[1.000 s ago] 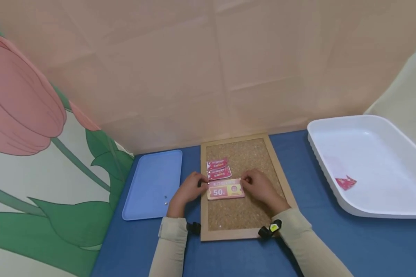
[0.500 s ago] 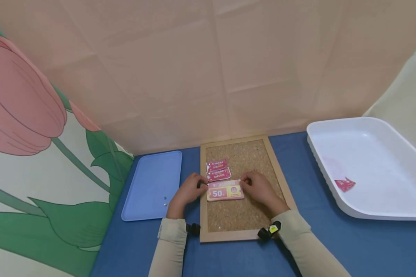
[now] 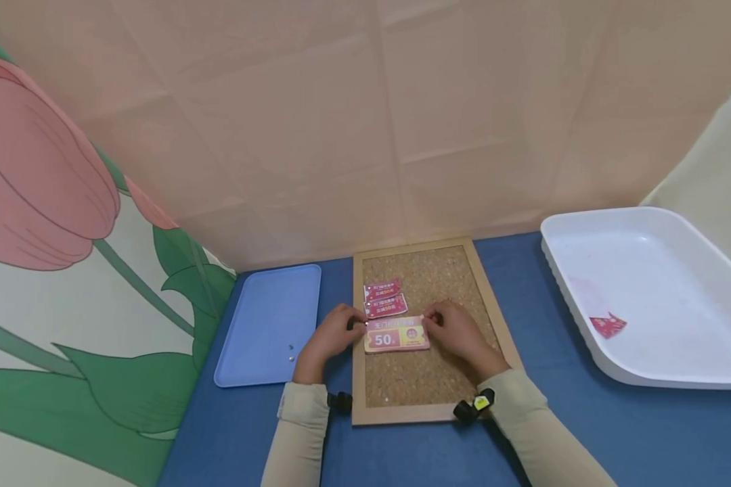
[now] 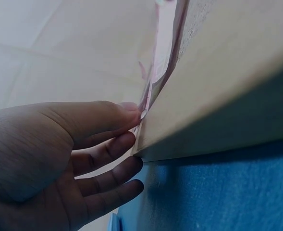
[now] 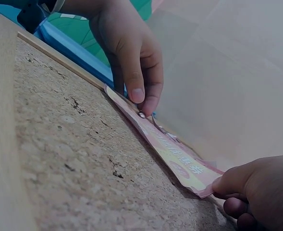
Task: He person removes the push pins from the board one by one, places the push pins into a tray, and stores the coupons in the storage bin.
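A pink and yellow paper coupon (image 3: 397, 334) marked 50 lies across the left half of the framed cork board (image 3: 411, 379). My left hand (image 3: 336, 333) is at its upper left corner, thumb and index finger pinching a small silver thumbtack (image 5: 141, 115); the other fingers are loosely bent past the frame edge. With thumb and forefinger, my right hand (image 3: 458, 331) pinches the coupon's upper right corner, its remaining fingers curled. Two smaller red coupons, an upper one (image 3: 382, 290) and a lower one (image 3: 386, 306), sit just above, each with a tack at its left end.
To the left of the board a blue tray (image 3: 268, 318) carries a couple of tiny metal pieces near its right edge. A large white tub (image 3: 676, 304) stands at the right, with a red paper piece (image 3: 608, 325) in it. Behind the table hangs a beige cloth (image 3: 365, 135).
Both hands keep their places on the coupon's upper corners. Only slight shifts of the whole head view show.
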`<state>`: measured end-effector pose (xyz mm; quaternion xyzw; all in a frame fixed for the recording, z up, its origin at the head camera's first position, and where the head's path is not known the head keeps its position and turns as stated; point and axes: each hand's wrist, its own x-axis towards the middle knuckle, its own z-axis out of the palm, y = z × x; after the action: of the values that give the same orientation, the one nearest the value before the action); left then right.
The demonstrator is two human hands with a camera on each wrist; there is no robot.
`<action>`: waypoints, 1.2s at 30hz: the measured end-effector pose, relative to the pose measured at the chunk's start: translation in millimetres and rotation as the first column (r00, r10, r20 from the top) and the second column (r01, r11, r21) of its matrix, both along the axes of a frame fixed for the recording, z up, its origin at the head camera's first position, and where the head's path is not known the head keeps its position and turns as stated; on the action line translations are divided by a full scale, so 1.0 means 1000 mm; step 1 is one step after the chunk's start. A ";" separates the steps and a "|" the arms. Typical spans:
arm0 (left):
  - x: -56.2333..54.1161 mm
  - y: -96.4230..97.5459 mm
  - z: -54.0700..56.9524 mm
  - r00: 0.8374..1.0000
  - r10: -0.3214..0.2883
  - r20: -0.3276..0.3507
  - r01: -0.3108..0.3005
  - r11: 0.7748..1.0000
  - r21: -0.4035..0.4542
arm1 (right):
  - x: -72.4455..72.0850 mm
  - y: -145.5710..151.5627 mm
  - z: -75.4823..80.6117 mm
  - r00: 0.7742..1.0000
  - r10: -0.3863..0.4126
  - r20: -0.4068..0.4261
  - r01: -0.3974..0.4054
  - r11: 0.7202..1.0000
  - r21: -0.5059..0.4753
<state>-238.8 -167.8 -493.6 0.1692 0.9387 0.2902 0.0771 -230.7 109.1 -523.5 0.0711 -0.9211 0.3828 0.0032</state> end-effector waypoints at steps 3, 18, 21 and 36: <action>0.000 0.001 0.001 1.000 0.001 0.001 -0.001 1.000 0.002 | 0.001 0.000 0.001 1.000 -0.005 0.005 0.005 1.000 0.001; 0.001 0.001 0.002 1.000 0.008 0.001 -0.008 1.000 0.002 | 0.003 -0.002 0.002 1.000 -0.017 0.009 0.017 1.000 0.004; 0.000 0.001 0.000 1.000 0.005 -0.007 -0.005 1.000 -0.005 | 0.003 -0.002 0.002 1.000 -0.011 0.004 0.011 1.000 0.001; -0.001 0.001 -0.002 1.000 0.008 -0.003 -0.008 1.000 0.002 | 0.003 0.000 0.002 1.000 -0.006 0.014 0.006 1.000 0.006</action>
<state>-239.6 -166.5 -495.2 0.1662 0.9392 0.2911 0.0744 -227.7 108.7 -522.0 0.0654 -0.9225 0.3804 -0.0025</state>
